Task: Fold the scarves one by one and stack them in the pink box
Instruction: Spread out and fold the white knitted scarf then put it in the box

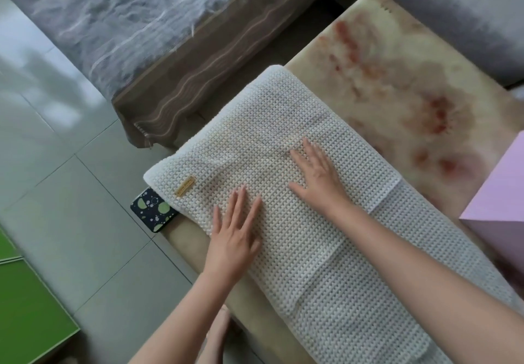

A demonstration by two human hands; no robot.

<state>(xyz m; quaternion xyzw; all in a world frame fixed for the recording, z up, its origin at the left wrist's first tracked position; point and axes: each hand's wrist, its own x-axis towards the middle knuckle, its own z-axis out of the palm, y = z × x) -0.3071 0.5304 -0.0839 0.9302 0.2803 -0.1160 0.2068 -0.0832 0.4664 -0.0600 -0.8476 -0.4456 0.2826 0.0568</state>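
Observation:
A cream knitted scarf (272, 142) lies folded over itself along a beige table (397, 60) with a reddish floral print. It carries a small tan label (184, 186) near its left edge. My left hand (234, 233) presses flat on the scarf's near left part, fingers straight. My right hand (316, 173) lies flat on the folded layer further in, fingers spread. The pink box (502, 199) stands at the right edge of the view, only partly visible.
A dark phone case with green spots (153, 210) pokes out from under the scarf at the table's left corner. A grey-covered sofa (127, 23) stands behind, another grey seat (467, 9) at top right. Grey floor tiles and a green panel (25, 307) lie at the left.

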